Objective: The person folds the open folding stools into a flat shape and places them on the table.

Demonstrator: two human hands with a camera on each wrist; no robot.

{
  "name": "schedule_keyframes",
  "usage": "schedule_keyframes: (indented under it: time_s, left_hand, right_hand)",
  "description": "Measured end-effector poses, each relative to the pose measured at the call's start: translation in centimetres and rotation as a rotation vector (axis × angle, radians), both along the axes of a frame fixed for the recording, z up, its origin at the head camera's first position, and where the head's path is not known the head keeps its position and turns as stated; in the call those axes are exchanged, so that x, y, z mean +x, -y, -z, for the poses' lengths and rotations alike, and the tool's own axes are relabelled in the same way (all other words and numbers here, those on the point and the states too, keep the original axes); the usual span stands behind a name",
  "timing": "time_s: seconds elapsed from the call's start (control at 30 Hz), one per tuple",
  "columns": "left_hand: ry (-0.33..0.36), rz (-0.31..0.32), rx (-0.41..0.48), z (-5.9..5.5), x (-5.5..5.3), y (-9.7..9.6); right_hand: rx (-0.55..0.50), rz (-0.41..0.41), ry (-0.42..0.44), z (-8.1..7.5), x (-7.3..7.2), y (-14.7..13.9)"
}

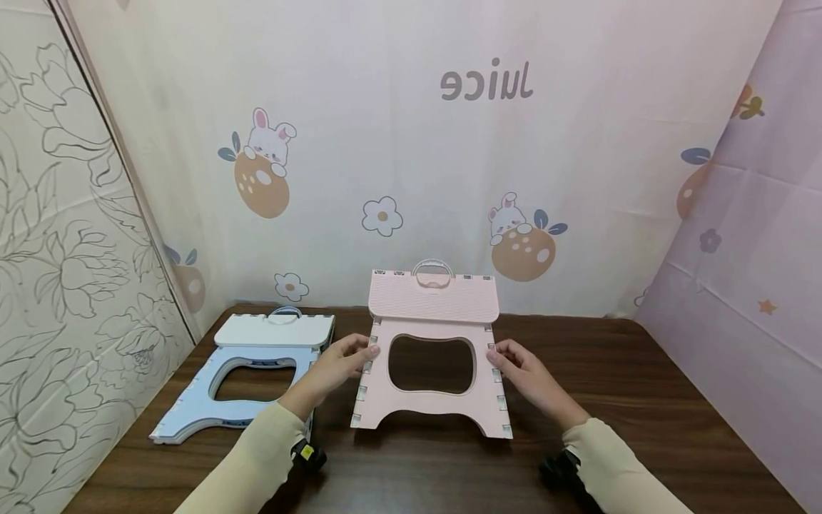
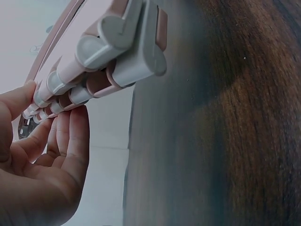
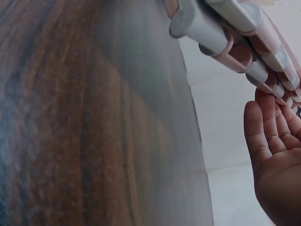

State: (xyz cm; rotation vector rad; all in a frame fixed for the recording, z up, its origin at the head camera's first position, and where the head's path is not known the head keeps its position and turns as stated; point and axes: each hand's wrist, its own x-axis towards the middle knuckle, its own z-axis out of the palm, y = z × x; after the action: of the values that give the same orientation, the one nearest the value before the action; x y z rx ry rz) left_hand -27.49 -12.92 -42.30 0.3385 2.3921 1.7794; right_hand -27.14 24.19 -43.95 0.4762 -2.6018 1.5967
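A pink folding step stool (image 1: 433, 403), folded flat, is held up over the table in the head view, its handle (image 1: 433, 264) at the top. My left hand (image 1: 340, 364) grips its left edge, thumb in front and fingers behind. On the opposite edge my right hand (image 1: 523, 371) pinches it the same way. The left wrist view shows the hinged side (image 2: 101, 56) of the stool above the fingers. In the right wrist view the fingertips of my right hand (image 3: 277, 136) reach behind the other hinged side (image 3: 244, 47).
A blue folding stool with a white top (image 1: 272, 330) lies folded flat on the left of the dark wooden table (image 1: 597, 400). Behind the table hangs a pale printed curtain (image 1: 359, 143). A floral panel (image 1: 77, 271) stands at the left.
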Motion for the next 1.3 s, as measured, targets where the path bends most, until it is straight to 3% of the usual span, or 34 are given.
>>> schedule_keyframes:
  time_s: [0.87,1.3]
  left_hand:
    - [0.046,-0.009,-0.053,0.21,0.49,0.17]
    - [0.059,0.000,-0.075,0.77,0.19,0.30]
  right_hand:
    - [0.034,0.001,0.082,0.37,0.16,0.16]
    - [0.065,-0.014,0.092,0.54,0.13,0.02]
